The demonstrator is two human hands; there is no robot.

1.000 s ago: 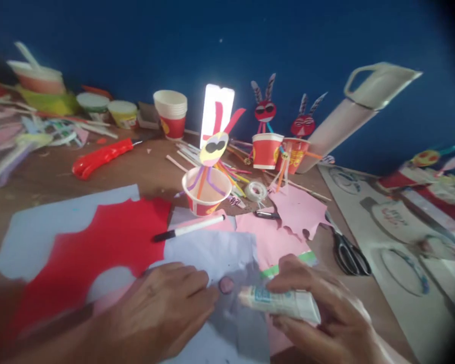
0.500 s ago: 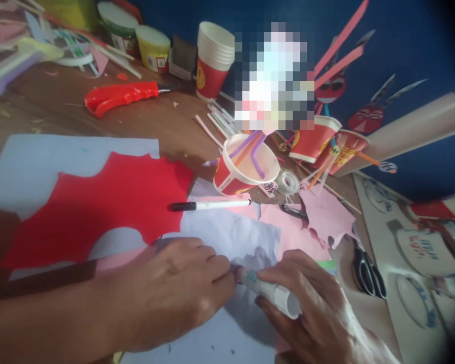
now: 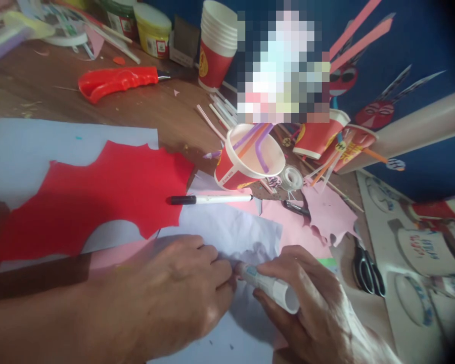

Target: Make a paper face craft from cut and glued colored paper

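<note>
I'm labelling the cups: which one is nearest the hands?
The cup with purple and orange stems inside; the cup stack and other red cups are farther.

The right hand [image 3: 314, 303] held a tube [image 3: 267, 283] aslant over pale paper [image 3: 258, 230], tip close by the curled left hand [image 3: 195, 288], while a marker [image 3: 212, 199] (its cap black) overlapped red paper [image 3: 121, 187] near a cup [image 3: 235, 167].

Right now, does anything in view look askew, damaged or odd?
Yes: a blocky, pixelated patch above the front cup hides part of the scene. The red paper has jagged, scooped-out edges, though these look more like cuts than accidental damage. I see no spill.
</note>
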